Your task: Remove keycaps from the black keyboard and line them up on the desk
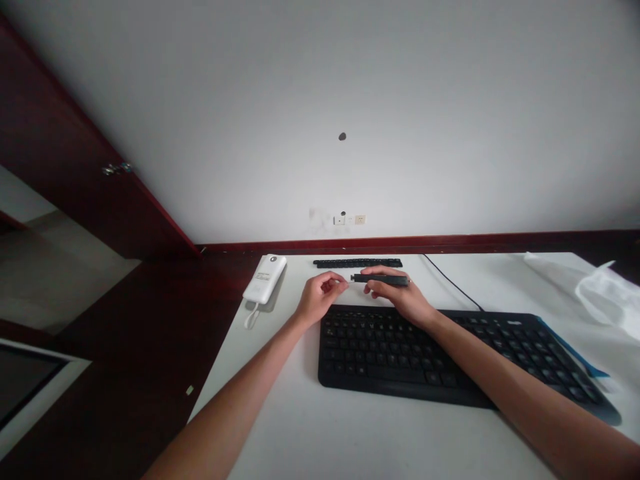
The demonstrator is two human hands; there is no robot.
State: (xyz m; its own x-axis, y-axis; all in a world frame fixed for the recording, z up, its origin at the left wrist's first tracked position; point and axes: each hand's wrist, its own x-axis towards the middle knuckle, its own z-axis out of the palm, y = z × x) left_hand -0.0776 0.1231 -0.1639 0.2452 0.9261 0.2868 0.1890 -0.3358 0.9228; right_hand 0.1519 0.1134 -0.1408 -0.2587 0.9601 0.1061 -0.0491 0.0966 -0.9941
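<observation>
My right hand (pixel 395 287) is closed around a slim black stick-shaped tool (pixel 383 280), held level above the back edge of a black keyboard (pixel 395 370). The tool's narrower end points left, towards my left hand (pixel 324 291). Thumb and fingertips of my left hand are pinched together by that end, at a thin pale bit too small to name. My right forearm crosses over the keyboard. Just behind my hands lies a long black strip (pixel 357 263) that looks like a row of keycaps.
A white power bank (pixel 265 280) with a short looped cable lies at the white table's (pixel 280 413) left edge. The keyboard's black cord (pixel 453 279) runs to the back edge. On the right are crumpled white plastic (pixel 607 293) and a blue item (pixel 575 350) partly under the keyboard.
</observation>
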